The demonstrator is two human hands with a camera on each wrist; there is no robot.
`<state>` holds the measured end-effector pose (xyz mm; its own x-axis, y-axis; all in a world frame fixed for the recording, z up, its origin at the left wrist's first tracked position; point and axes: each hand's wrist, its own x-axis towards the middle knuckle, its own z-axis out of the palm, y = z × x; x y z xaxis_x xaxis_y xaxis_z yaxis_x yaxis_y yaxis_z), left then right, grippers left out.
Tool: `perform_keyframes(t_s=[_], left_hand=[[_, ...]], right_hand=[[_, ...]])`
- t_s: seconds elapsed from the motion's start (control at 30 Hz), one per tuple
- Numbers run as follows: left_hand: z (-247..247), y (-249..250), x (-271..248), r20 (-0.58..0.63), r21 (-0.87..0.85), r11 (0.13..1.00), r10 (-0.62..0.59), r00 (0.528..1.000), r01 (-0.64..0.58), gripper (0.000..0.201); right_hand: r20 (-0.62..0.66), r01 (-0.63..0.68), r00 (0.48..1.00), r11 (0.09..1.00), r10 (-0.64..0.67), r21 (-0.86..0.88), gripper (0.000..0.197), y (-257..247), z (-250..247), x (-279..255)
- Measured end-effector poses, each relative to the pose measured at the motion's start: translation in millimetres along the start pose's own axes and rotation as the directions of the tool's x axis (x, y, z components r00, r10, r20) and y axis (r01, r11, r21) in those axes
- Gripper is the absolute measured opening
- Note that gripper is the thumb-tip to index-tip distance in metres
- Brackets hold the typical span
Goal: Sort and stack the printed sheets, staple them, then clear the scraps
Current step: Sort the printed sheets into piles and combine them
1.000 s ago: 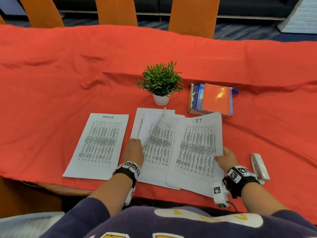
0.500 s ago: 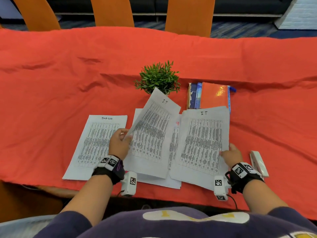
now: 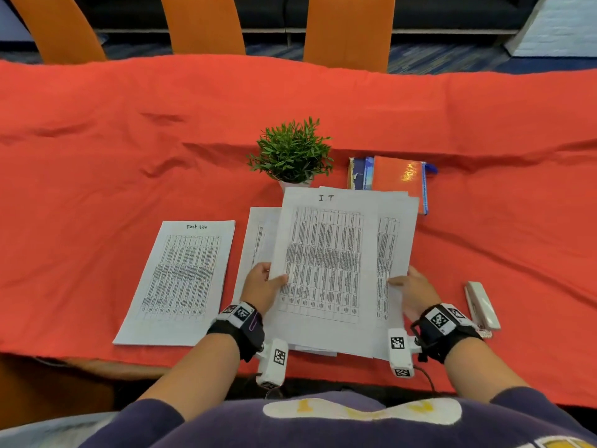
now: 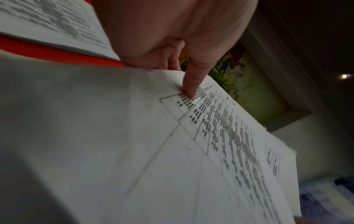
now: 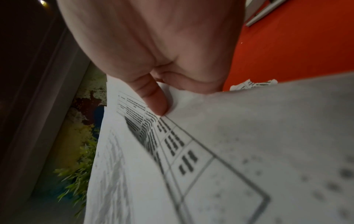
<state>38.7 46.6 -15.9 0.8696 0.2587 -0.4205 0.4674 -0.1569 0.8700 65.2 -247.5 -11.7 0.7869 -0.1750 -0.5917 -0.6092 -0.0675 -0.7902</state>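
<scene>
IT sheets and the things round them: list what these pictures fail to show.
- How many sheets lie under the top IT sheet: head view, it covers them.
- Table print: too small in the head view, blurred in both wrist views.
- Fingers of the left hand and right hand: behind the paper.
- Plant pot: the sheet's top edge hides most of it.
- Stapler: its near end sits behind the right wristband.

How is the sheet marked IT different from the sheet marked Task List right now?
The IT sheet is held at its edges by the left hand and right hand; the Task List sheet lies untouched. The IT sheet overlaps other sheets; the Task List sheet lies alone on the red cloth. Both are white pages with a printed table and a handwritten heading.
</scene>
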Motion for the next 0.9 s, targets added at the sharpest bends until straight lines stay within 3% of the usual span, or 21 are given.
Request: perform_keyframes(t_s=[0.13,0.23,0.3,0.4,0.5,0.57,0.67,0.77,0.9], left_hand=[[17.5,-3.7,-0.8,0.051,0.167,0.986,0.002,0.999,-0.01,0.02],[26.0,-9.4,3.4,0.076,0.246,0.969,-0.03,0.997,0.01,0.031],[30.6,-11.9,5.5,0.083,0.263,0.965,-0.031,0.996,0.008,0.029],[34.2,-13.9,7.5,0.086,0.266,0.964,-0.001,0.996,-0.022,0.027],[30.8,-17.7,8.3,0.095,0.235,0.972,0.01,0.995,-0.032,0.042],[23.7,-25.4,13.0,0.04,0.375,0.926,0.019,0.999,-0.033,0.056],[5.5,-42.3,24.1,-0.092,0.688,0.725,0.038,0.995,0.036,0.064],[-11.4,-55.7,32.7,-0.168,0.697,0.698,-0.064,0.984,0.165,0.066],[-17.6,-63.1,39.7,-0.177,0.671,0.73,-0.01,0.984,0.128,0.056]], right_hand=[[0.059,0.016,0.998,1.0,-0.016,0.004,0.039,1.7,8.4,-7.6],[0.074,-0.017,0.997,0.998,0.013,0.057,0.062,4.6,11.1,-8.6],[0.136,-0.053,0.99,0.99,0.035,0.132,0.071,10.7,12.3,-3.3],[0.139,-0.012,0.99,0.995,-0.002,0.098,0.036,9.5,15.7,-7.1],[0.122,0.016,0.992,1.0,-0.019,0.023,0.041,12.6,12.3,-5.7],[0.093,0.017,0.995,0.998,-0.022,0.054,0.041,18.3,4.3,0.0],[0.032,0.033,0.999,0.994,-0.036,0.107,0.039,26.4,-12.1,10.6],[0.011,0.025,1.0,0.995,-0.026,0.094,0.036,31.2,-26.5,15.6],[-0.014,0.013,1.0,0.993,-0.011,0.121,0.034,27.7,-32.6,14.6]])
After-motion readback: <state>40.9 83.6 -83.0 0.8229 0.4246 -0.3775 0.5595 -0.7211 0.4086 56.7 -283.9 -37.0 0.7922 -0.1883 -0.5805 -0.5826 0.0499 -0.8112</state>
